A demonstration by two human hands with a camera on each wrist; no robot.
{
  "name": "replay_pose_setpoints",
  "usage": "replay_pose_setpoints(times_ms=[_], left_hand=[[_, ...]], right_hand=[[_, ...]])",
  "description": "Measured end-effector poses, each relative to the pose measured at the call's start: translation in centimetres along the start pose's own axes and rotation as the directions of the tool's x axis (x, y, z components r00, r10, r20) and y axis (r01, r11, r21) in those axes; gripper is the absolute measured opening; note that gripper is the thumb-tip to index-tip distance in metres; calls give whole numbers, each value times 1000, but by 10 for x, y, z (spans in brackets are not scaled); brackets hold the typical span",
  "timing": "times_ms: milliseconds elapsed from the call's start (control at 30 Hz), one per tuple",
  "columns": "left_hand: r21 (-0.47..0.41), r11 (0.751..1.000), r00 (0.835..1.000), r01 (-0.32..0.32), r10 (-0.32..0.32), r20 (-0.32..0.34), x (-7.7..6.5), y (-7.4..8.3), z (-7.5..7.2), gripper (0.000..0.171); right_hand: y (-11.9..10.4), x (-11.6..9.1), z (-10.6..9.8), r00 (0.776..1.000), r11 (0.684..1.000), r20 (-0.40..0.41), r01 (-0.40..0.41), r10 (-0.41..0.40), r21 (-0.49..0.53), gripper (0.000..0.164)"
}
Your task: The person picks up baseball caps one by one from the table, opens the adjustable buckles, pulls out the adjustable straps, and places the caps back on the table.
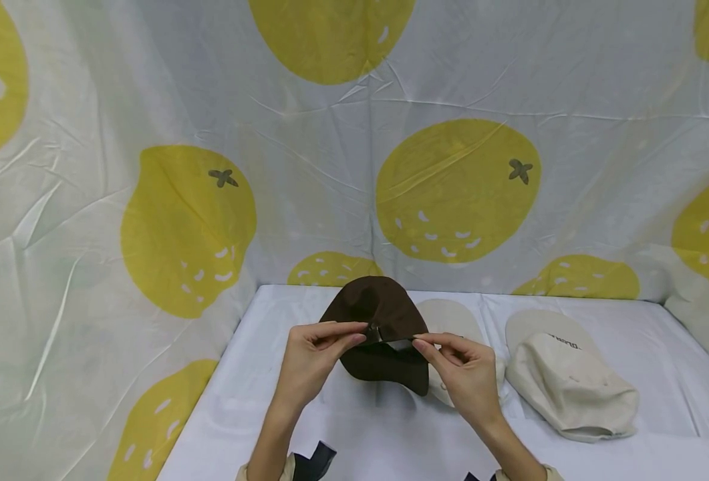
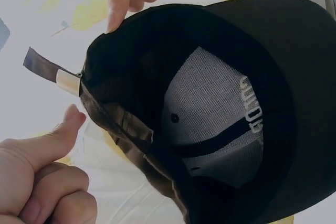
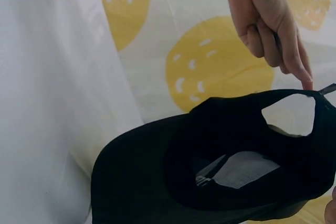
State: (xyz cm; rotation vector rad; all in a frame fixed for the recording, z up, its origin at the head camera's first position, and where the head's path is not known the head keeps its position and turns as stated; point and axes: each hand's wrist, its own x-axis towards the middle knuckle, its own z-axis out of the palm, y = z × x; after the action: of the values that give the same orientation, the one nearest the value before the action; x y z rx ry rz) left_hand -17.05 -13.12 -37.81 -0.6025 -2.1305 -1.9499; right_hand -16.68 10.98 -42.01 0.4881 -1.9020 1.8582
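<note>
Beige fabric sleeve cuffs (image 1: pixel 287 469), two, at the lower edge, one on each forearm; small black wrist-worn device (image 1: pixel 315 462) beside the left one.

Left hand (image 1: pixel 312 357): thumb and index finger brought almost together at the metallic clasp (image 1: pixel 377 333), lightly pinching the cap edge there; remaining fingers curled.

Right hand (image 1: pixel 464 371): thumb and index finger closed in a pinch on the rear edge near the far end of the strap opening; remaining fingers curled.

Dark brown fabric baseball cap (image 1: pixel 387 304): held up between both hands over the table, rear opening towards the wearer of the head camera. Interior dark, with a pale mesh-like panel (image 2: pixel 207 85) and light lettering; short brown strap tail (image 2: pixel 39 65) projecting past the clasp.

Cream fabric caps, two: one (image 1: pixel 447 314) behind the right hand, partly hidden; one (image 1: pixel 571 381) farther right, dark lettering, lying on the white cloth-covered table (image 1: pixel 228 414).

Backdrop: white curtain (image 1: pixel 306 167), large yellow lemon print.
</note>
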Motion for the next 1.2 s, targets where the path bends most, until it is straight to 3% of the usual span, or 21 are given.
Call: replay_pose_setpoints(times_ms=[167, 400, 833, 1033, 1200], left_hand=[[-32, 999, 999, 40, -39, 19, 2, -1, 1, 19], [7, 997, 997, 72, -72, 11, 3, -4, 1, 15], [14, 997, 997, 76, -76, -8, 3, -5, 5, 8], [18, 998, 998, 61, -61, -29, 3, -4, 5, 7], [0, 999, 998, 38, -38, -48, 3, -4, 6, 6]], right_hand=[[0, 0, 0, 1000, 1000, 7, -7, 7, -1, 10], [0, 0, -1, 1000, 1000, 22, -16, 16, -5, 10], [-1, 0, 0, 1000, 1000, 14, -17, 17, -4, 10], [0, -1, 2, 1000, 999, 7, 29, -29, -18, 13], [3, -1, 3, 992, 990, 6, 126, -126, -59, 19]])
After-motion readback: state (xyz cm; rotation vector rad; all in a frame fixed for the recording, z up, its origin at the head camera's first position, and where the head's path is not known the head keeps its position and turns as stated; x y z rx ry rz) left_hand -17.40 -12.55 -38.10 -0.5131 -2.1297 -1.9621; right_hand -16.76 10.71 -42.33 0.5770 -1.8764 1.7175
